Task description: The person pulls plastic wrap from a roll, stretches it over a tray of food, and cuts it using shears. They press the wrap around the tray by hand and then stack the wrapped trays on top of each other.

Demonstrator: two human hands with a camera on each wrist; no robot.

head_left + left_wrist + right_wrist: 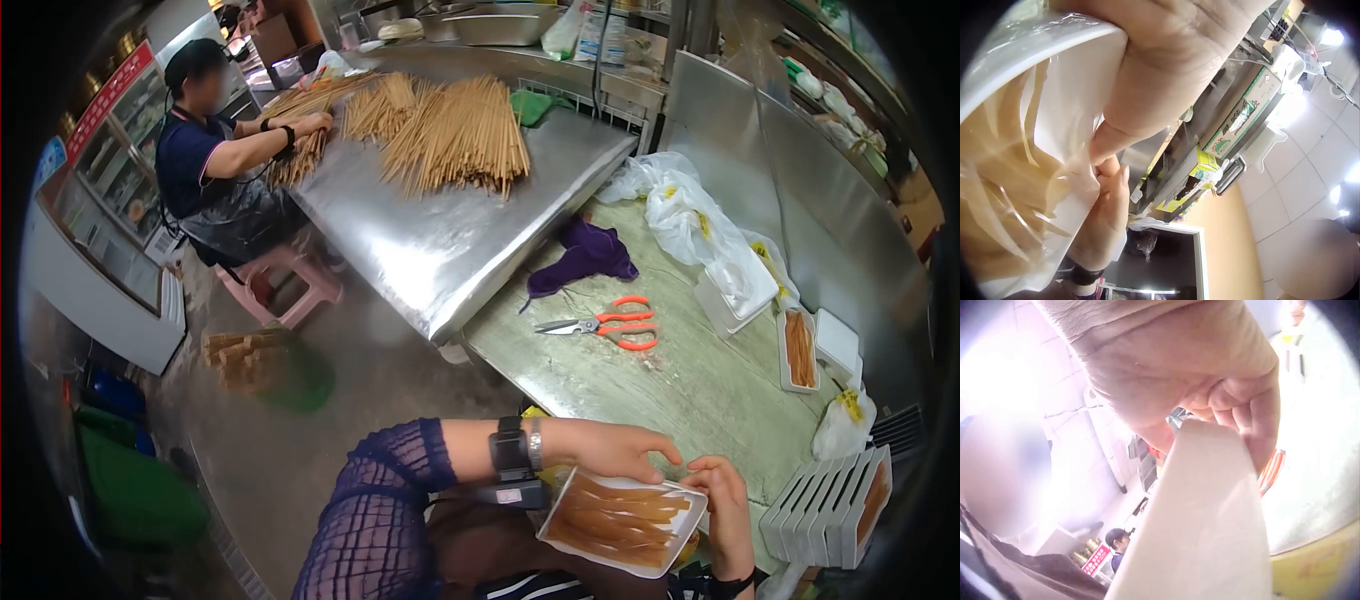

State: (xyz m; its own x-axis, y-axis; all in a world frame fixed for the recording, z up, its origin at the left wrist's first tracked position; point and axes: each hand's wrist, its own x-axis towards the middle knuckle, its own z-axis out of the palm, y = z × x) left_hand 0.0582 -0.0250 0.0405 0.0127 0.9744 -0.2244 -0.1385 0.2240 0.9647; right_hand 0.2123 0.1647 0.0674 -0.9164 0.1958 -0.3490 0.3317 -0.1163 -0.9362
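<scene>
A white tray [622, 524] of flat brown strips is tilted up in front of my body, with shiny clear film showing over it in the left wrist view. My left hand [618, 452] grips its far rim, thumb and index finger reaching toward the right corner. At that right end my right hand [728, 505] holds the tray's edge with curled fingers. The two hands' fingertips come close together at the corner. In the right wrist view the tray's white side [1204, 512] fills the space below the right palm.
Orange-handled scissors [605, 325] and a purple cloth [585, 260] lie on the green worktop [690, 390]. Stacked white trays [825, 510] stand at right, near plastic bags [690, 215]. Beyond, a seated person [225, 150] handles sticks [455, 135] at a steel table [400, 250].
</scene>
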